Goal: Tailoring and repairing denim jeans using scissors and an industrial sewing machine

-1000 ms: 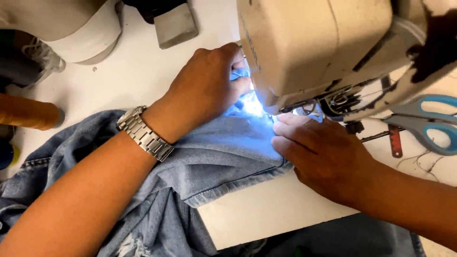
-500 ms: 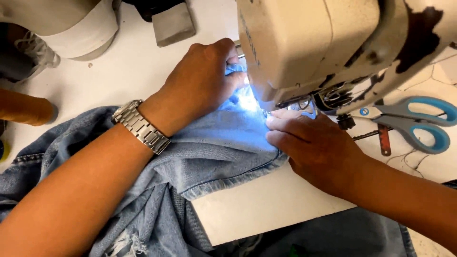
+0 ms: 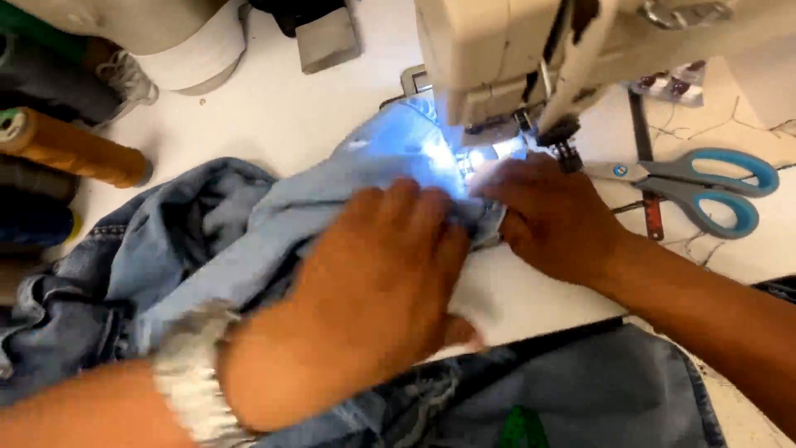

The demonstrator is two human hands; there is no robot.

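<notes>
Denim (image 3: 249,224) lies under the sewing machine (image 3: 497,58); I press it flat with my left hand (image 3: 373,290), fingers spread. My right hand (image 3: 555,216) pins the edge beside the needle, fingers flat, so I judge careful feeding comes next.

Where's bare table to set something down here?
Free: white table between the thread cones, grey block and denim; a strip right of the scissors. Crowded: under the sewing machine, where the left hand and right hand press the denim.

Denim (image 3: 249,224) lies under the sewing machine (image 3: 531,58), scissors (image 3: 705,187) to its right (thread cone (image 3: 75,149) left).
</notes>
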